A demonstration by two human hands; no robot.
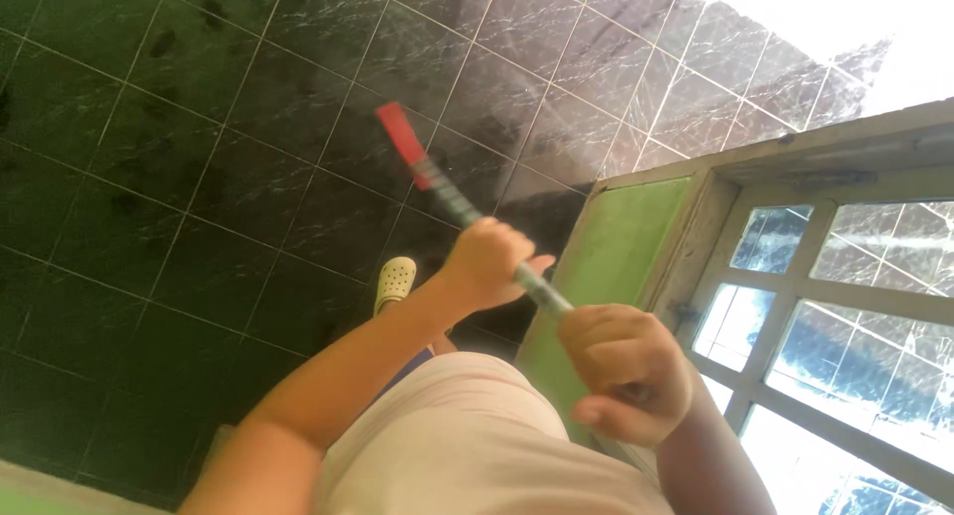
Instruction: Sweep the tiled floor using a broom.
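A long thin handle [452, 195] with a red end piece [402, 142] runs up and left over the dark tiled floor [199, 157]. My left hand [487, 261] is closed around its grey shaft near the middle. My right hand [626, 371] grips the same handle lower down, closer to my body, fist shut. The far working end of the tool is not visible. A pale yellow clog [395, 282] on my foot shows just below the left hand. My light-coloured shirt fills the bottom centre.
A green-painted door panel [616, 247] in a worn wooden frame stands right of the hands. Glass panes in a pale frame [845, 306] fill the right side and reflect the floor. Bright light washes out the top right corner.
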